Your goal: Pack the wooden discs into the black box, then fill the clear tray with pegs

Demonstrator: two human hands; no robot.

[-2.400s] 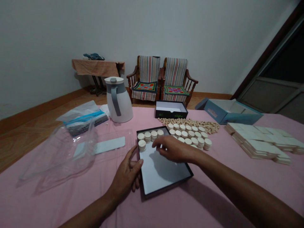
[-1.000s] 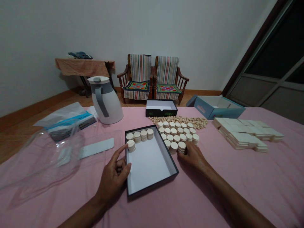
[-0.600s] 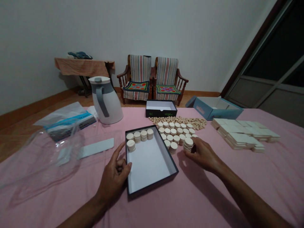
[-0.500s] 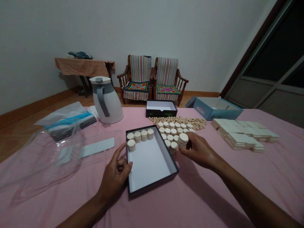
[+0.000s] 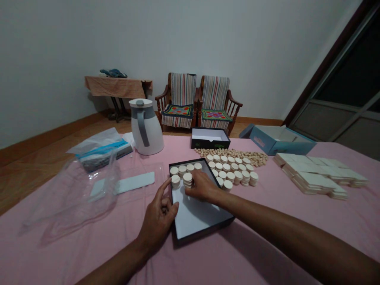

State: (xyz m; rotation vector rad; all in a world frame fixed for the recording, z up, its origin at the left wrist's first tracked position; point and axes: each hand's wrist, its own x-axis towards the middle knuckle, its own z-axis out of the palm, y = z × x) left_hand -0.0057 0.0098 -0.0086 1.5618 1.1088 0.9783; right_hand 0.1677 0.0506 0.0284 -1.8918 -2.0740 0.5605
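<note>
A shallow black box with a white inside (image 5: pixel 192 223) lies in front of me on the pink cloth. My left hand (image 5: pixel 157 217) grips its left wall, index finger along the rim and thumb over the edge. Inside the box, my right hand (image 5: pixel 203 186) is closed around a stack of round white wooden discs (image 5: pixel 187 179). That stack is just right of another disc stack (image 5: pixel 175 182) by the left wall. Behind them a row of similar stacks (image 5: pixel 182 170) lines the far wall. More disc stacks (image 5: pixel 234 168) stand in rows right of the box.
Small wooden beads (image 5: pixel 249 157) lie behind the disc rows, near a second black box (image 5: pixel 210 143). Square wooden pieces (image 5: pixel 320 174) are piled at right, before a blue box (image 5: pixel 282 140). A jug (image 5: pixel 147 132), tissue pack (image 5: pixel 103 155) and clear plastic packaging (image 5: pixel 74 198) are at left.
My right hand has carried the disc stack leftward from beside the rows into the box. My left hand keeps its hold on the box wall. The whole view has shifted slightly.
</note>
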